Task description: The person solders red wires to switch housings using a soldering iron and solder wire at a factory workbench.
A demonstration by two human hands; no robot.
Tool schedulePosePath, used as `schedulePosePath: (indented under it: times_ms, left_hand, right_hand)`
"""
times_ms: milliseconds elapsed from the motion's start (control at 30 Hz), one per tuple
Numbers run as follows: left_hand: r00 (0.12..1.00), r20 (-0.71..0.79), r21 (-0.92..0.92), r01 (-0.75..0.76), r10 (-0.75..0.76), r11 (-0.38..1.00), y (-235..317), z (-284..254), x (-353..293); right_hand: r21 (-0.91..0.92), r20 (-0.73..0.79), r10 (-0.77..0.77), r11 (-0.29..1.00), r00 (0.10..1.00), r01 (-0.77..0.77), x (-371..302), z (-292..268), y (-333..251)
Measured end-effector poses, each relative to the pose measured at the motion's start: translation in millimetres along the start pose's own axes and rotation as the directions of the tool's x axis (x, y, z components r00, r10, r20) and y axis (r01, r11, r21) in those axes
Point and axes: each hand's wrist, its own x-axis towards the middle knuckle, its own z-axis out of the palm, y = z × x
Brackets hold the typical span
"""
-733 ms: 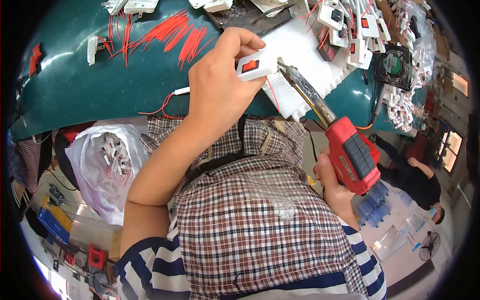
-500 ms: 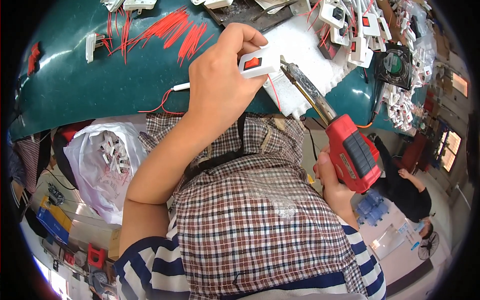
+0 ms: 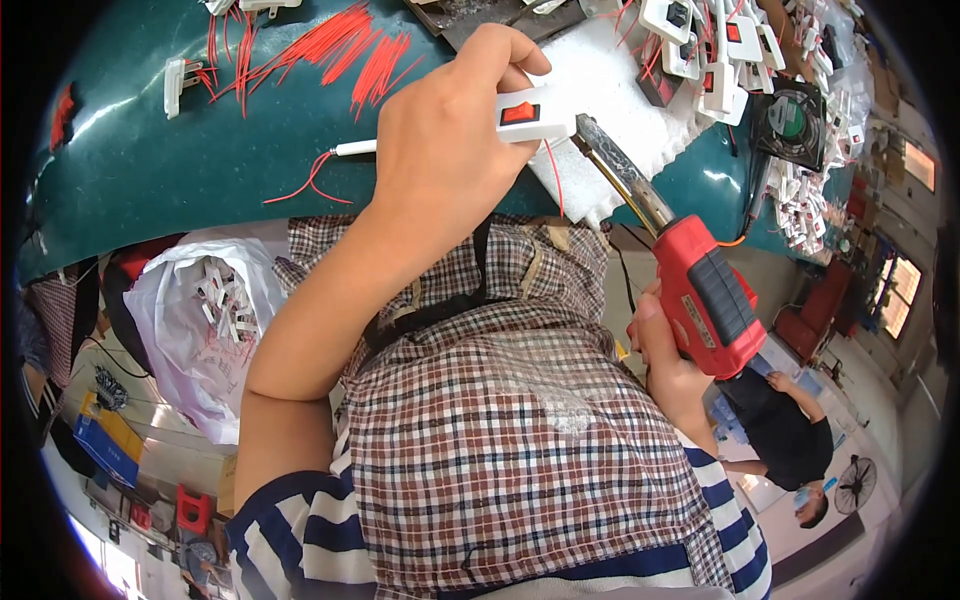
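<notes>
My left hand is closed on a small white plastic housing with a red rocker switch, held above the table's near part. A thin red wire hangs from that housing. Out to the left of the hand runs a white cable ending in red wire; where it begins is hidden behind the hand. My right hand is wrapped round the grip of a red and black soldering gun. Its tip is at the housing's right end; whether they touch I cannot tell.
Cut red wires and a white plug lie on the green table. White padding lies under the iron's tip. Switch housings are heaped beside a black fan. A bag of white parts stands below; a person is at right.
The left hand and housing have shifted slightly right and up. The soldering gun's tip has come closer to the housing's end. The person at right has moved.
</notes>
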Motion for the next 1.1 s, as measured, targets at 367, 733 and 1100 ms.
schedulePosePath:
  times_ms: [367, 733, 1100]
  left_hand:
    - [0.991, 0.085, -0.081, 0.111, -0.104, 0.991, -8.4, -5.1, 2.8]
    - [0.984, 0.119, -0.190, 0.155, -0.134, 0.969, -11.5, -5.2, 3.2]
    - [0.961, 0.195, -0.203, 0.238, -0.199, 0.950, 5.7, -19.9, 13.0]
  right_hand:
    - [0.017, 0.029, -0.013, 1.000, 0.999, 0.013, -0.1, 1.3, -0.5]
    - [-0.042, 0.003, -0.047, 0.998, 0.999, 0.047, 0.2, 2.9, -2.6]
    - [-0.017, 0.014, 0.007, 1.000, 1.000, -0.007, 0.9, 1.7, -6.8]
